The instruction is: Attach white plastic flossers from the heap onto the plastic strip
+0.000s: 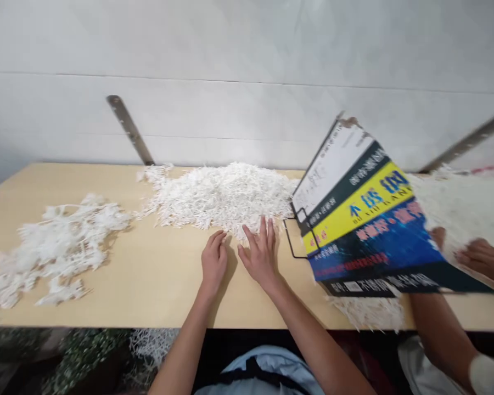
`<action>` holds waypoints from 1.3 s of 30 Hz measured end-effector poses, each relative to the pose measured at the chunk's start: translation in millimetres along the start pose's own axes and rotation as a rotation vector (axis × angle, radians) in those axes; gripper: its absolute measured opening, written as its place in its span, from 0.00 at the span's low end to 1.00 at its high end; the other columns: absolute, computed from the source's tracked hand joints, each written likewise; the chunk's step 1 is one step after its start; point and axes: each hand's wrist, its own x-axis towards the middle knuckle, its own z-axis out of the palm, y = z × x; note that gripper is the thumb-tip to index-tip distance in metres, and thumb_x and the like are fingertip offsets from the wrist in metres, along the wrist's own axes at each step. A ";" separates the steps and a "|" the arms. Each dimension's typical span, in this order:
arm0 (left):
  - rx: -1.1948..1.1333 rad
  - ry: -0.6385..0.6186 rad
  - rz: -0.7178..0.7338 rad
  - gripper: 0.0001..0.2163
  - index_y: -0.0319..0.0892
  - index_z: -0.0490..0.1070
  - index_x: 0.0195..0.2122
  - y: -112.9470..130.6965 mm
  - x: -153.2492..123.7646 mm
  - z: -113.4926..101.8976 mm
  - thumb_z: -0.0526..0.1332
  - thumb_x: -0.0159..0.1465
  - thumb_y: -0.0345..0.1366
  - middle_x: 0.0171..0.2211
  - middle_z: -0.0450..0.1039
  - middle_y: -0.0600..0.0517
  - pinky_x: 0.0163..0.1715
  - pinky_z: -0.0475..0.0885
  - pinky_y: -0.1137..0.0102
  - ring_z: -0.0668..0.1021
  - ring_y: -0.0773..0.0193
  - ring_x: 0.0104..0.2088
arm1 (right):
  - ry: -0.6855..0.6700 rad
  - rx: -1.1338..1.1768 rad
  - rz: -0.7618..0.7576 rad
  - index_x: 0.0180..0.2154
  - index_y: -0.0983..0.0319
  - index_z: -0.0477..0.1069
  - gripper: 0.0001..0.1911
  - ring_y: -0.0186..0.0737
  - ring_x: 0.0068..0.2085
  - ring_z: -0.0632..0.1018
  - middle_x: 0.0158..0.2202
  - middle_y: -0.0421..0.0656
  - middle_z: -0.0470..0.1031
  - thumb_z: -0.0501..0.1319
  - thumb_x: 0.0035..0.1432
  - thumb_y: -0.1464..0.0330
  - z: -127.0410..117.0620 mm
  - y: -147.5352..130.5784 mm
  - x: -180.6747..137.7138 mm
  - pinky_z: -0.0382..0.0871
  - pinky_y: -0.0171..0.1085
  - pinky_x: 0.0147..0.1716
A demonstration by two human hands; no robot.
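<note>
A loose heap of small white plastic-looking pieces lies against the back of the wooden table, in front of me. My right hand rests at its front edge, fingers spread and fingertips touching the nearest pieces. Just left of it, my left hand is on the tabletop with its fingers curled together; whatever may be under the fingertips is hidden. Further left lies a second pile of white pieces, many still joined in clumps.
At right, a co-worker's hand is by a printed cardboard box standing tilted on the table. White pieces lie below the box at the front edge. Metal brackets rise along the wall. Green leafy stuff is below the table.
</note>
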 end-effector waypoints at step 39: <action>1.101 -0.016 -0.245 0.17 0.40 0.78 0.47 26.4 249.3 -478.9 0.64 0.60 0.44 0.36 0.82 0.51 0.43 0.77 0.65 0.79 0.61 0.32 | 0.182 0.171 -0.241 0.46 0.63 0.77 0.11 0.55 0.64 0.71 0.59 0.53 0.76 0.56 0.69 0.71 11.1 11.6 1.3 0.70 0.54 0.60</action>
